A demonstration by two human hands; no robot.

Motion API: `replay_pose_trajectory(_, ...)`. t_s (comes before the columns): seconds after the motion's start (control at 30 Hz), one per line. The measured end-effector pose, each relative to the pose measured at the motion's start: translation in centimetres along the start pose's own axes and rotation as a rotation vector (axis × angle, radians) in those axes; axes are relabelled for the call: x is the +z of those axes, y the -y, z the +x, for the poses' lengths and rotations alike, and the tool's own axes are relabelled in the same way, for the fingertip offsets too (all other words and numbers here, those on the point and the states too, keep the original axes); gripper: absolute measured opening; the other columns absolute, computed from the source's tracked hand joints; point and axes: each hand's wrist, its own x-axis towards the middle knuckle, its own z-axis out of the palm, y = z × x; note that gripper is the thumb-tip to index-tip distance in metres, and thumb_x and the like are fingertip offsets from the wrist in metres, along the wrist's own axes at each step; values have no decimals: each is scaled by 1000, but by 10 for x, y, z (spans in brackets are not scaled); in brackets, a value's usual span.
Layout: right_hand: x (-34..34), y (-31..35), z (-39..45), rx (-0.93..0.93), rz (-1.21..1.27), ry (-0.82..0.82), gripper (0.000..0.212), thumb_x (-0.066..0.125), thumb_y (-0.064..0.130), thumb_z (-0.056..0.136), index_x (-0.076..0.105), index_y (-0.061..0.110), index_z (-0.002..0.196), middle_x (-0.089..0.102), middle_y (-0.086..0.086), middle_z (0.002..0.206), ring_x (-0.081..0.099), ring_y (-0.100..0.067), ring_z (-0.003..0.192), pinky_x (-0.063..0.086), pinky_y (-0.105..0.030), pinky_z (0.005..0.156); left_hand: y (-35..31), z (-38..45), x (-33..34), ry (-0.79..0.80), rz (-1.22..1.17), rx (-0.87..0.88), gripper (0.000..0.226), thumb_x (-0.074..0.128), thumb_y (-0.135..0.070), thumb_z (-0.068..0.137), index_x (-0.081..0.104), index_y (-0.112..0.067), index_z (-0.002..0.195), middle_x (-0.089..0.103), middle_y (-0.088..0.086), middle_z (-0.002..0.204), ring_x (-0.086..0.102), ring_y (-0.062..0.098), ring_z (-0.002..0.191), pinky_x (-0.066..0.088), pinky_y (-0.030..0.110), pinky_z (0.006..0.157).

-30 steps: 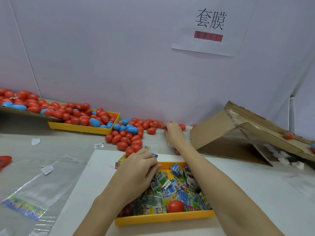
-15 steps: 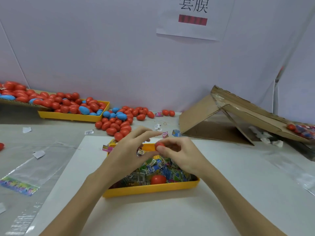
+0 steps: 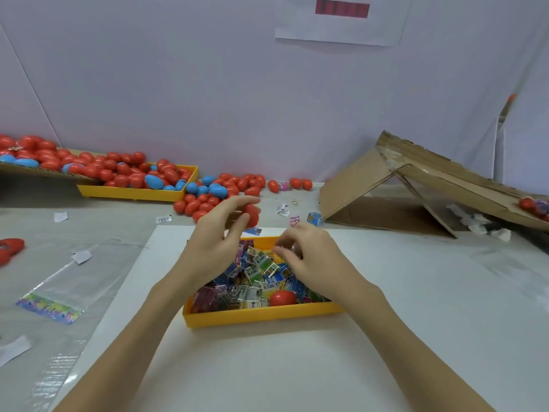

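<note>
The left hand (image 3: 215,245) grasps a red egg (image 3: 252,215) between thumb and fingertips, holding it in the air above the far edge of the near tray (image 3: 258,319), which is yellow. The right hand (image 3: 310,258) hovers just beside it over the same tray, its fingers curled inward (they are blurred, so I cannot tell whether they pinch anything). The near tray sits on a white sheet (image 3: 267,367) and is full of small printed packets (image 3: 255,270), with 1 spare egg (image 3: 282,298) lying among them near the front wall. Behind, a far tray (image 3: 133,194) holds red and blue eggs, and loose eggs (image 3: 208,200) lie on the table beside it. A bent cardboard box (image 3: 356,182) stands to the right, and a clear bag (image 3: 68,281) with a coloured strip lies to the left
</note>
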Motion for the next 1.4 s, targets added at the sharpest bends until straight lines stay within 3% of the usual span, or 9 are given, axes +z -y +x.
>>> replay_pose_trajectory(0.13,12,7,0,52,-231,61,34,71,55,91,75,23,100,60,2,101,49,-15,105,48,-32,85,0,1,-2,-39,-167,-144,35,34,-8,112,62,-22,126,67,4,103,67,16,93,61,36,85)
replay_pose_trajectory(0.27,10,9,0,46,-143,47,17,76,44,91,70,28,91,61,4,98,51,-17,102,46,-31,83,-5,2,-1,-86,-234,-172,39,28,2,108,61,-13,96,64,-1,79,58,27,70,53,44,63)
replay_pose_trajectory(0.5,4,5,-5,55,212,-87,10,68,23,99,71,20,90,66,11,85,59,-4,78,44,-11,67,-3,8,-2,-97,-363,-429,47,40,-5,99,65,-14,60,48,1,50,37,16,47,30,20,39)
replay_pose_trajectory(0.67,-2,1,-6,62,356,-96,16,65,21,101,79,16,94,72,7,80,65,-10,82,52,-20,72,4,-4,9,97,7,-312,35,67,-58,90,71,-25,82,67,-3,71,63,12,65,50,25,67)
replay_pose_trajectory(0.77,-1,-1,-6,50,391,-99,15,66,20,100,79,18,95,73,6,80,66,-11,81,53,-23,73,3,-3,11,189,-5,-267,18,77,-44,88,76,-26,85,74,-6,82,69,5,81,54,25,78)
replay_pose_trajectory(0.87,0,-2,-7,53,406,-87,19,65,26,101,79,19,91,73,7,77,67,-11,79,51,-21,73,0,-3,8,149,-49,-271,8,79,-32,90,77,-25,86,74,-2,82,69,11,72,55,25,66)
replay_pose_trajectory(1.03,-3,-3,-7,101,474,-212,22,59,36,104,73,23,93,73,8,79,68,-4,76,50,-13,66,-2,-3,7,92,-78,-292,13,79,-34,89,75,-23,84,72,-7,86,65,0,69,52,15,64)
replay_pose_trajectory(1.17,-4,2,-8,191,804,-112,19,71,33,97,69,16,104,78,0,88,75,-11,79,57,-22,66,-2,-5,11,96,-99,-284,5,79,-36,88,75,-35,86,72,-10,83,67,2,70,53,15,59)
replay_pose_trajectory(1.4,-5,2,-12,228,964,-30,14,74,27,95,78,18,104,79,-2,95,73,-15,91,61,-28,79,1,-6,16,153,-82,-148,11,75,-38,88,75,-27,88,71,-12,83,66,2,74,52,17,65)
